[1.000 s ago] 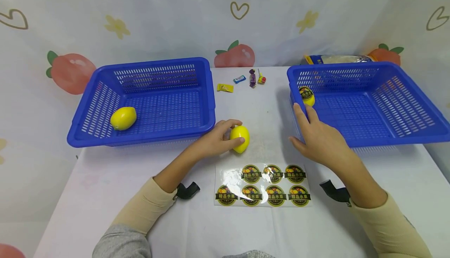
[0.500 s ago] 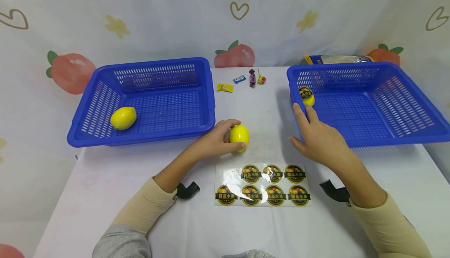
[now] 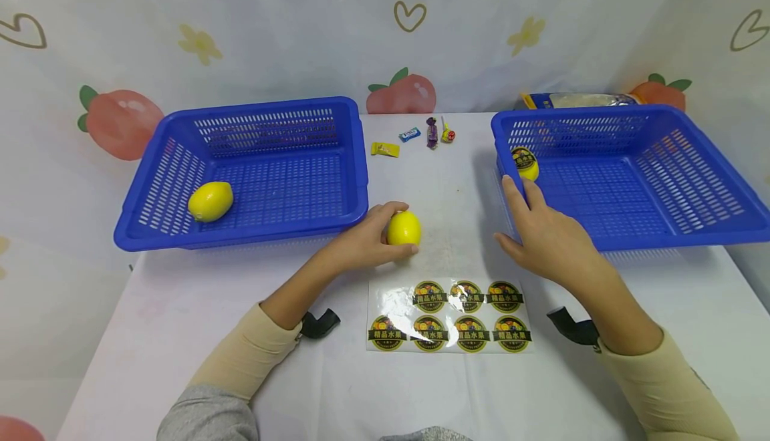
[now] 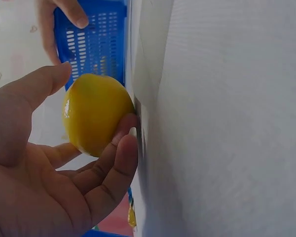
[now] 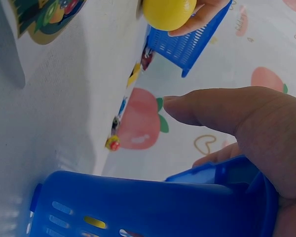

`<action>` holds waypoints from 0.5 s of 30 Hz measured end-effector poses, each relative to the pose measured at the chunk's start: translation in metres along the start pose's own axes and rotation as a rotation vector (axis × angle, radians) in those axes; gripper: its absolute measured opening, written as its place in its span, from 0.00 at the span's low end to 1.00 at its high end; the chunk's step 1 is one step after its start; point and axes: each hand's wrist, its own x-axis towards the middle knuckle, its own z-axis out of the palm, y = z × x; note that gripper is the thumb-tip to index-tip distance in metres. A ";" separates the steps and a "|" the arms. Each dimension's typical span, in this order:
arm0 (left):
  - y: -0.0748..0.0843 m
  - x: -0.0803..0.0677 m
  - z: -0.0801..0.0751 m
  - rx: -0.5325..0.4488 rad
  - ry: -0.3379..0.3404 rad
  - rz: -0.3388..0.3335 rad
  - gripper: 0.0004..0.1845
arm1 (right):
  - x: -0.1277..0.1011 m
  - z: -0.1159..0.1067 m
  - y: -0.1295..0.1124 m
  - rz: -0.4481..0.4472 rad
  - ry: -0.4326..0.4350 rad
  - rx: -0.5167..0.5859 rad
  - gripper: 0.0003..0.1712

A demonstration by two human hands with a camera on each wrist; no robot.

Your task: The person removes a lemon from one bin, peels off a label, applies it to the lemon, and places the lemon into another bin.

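Observation:
With fingers and thumb curved round its sides, my left hand [image 3: 367,237] holds a yellow lemon [image 3: 404,228] between the two baskets. No sticker shows on this lemon's visible side; the left wrist view has it [image 4: 96,113] low, close to the tabletop. My right hand [image 3: 550,237] rests on the near left corner of the right blue basket [image 3: 692,235], fingers extended over the rim and thumb apart. Inside that basket, a lemon [image 3: 529,171] bears a round black label. Another lemon [image 3: 210,202] lies in the left blue basket [image 3: 240,235].
A sheet of round fruit stickers [image 3: 451,317] lies on the white tablecloth in front of the hands. Several wrapped candies, among them a yellow one [image 3: 385,150] and a lollipop [image 3: 448,135], lie at the back. A plastic packet [image 3: 583,100] sits behind the right basket.
In my left hand the lemon has turned so that one end faces up more, and it has shifted slightly left and back. My right hand has stayed on the basket corner.

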 end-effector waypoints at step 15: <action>0.002 -0.001 -0.001 0.071 -0.009 -0.017 0.44 | 0.000 -0.001 -0.001 0.013 -0.012 0.001 0.54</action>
